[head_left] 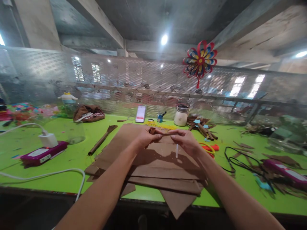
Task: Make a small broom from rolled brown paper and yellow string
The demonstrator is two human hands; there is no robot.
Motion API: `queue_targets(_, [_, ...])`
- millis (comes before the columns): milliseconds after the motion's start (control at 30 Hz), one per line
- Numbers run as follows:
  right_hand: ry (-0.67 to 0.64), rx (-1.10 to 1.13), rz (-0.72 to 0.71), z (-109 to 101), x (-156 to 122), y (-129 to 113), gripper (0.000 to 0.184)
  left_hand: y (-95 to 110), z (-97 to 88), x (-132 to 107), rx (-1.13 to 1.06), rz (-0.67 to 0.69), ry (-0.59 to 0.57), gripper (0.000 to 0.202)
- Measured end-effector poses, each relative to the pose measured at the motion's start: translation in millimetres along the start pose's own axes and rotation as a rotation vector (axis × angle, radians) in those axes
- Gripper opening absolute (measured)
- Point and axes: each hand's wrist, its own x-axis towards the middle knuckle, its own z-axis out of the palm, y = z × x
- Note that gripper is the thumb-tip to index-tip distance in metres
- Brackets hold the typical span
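Both arms reach out over a stack of brown paper sheets [165,172] on the green table [72,153]. My left hand [146,136] and my right hand [185,140] are closed, pinching the two ends of a thin brown paper strip [168,134] held level between them. A short white stick [177,150] hangs down below my right hand's fingers. A rolled brown paper stick [102,140] lies left of the stack.
A purple power strip with white charger [44,151] and white cable [59,174] lie left. Behind stand a phone [140,114], blue cup [160,118], white jar [181,116] and brown paper scraps [203,126]. Black cord [236,159] lies right. A pinwheel [200,60] hangs on the mesh screen.
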Motion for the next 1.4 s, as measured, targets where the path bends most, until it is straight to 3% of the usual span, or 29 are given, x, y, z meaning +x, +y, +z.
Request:
queue_targets(133, [0.007, 0.048, 0.014, 0, 0, 1, 0.029, 2, 2.9, -2, -0.018, -0.032, 0.012, 0.038])
queue_targets(300, [0.031, -0.109, -0.022, -2, 2, 4, 0.029, 4, 6.5, -3, 0.004, -0.042, 0.049, 0.035])
queue_targets(567, [-0.031, -0.258, -0.041, -6, 3, 3, 0.024, 1, 9.3, 0, 0.107, 0.076, -0.073, 0.015])
queue_targets(733, [-0.051, -0.219, -0.021, -6, 4, 13, 0.023, -11, 10.9, 5, 0.2, 0.107, -0.076, 0.018])
queue_targets(933, [-0.075, -0.151, 0.019, -4, 3, 15, 0.028, -5, 10.5, 5, 0.205, 0.104, -0.014, 0.011])
queue_targets(1167, [-0.047, -0.083, 0.077, -7, 4, 13, 0.022, -6, 11.2, 1, 0.155, 0.072, -0.12, 0.013])
queue_targets(1400, [-0.021, -0.003, 0.098, -9, 4, 12, 0.02, -11, 10.2, 4, 0.148, 0.139, -0.146, 0.015])
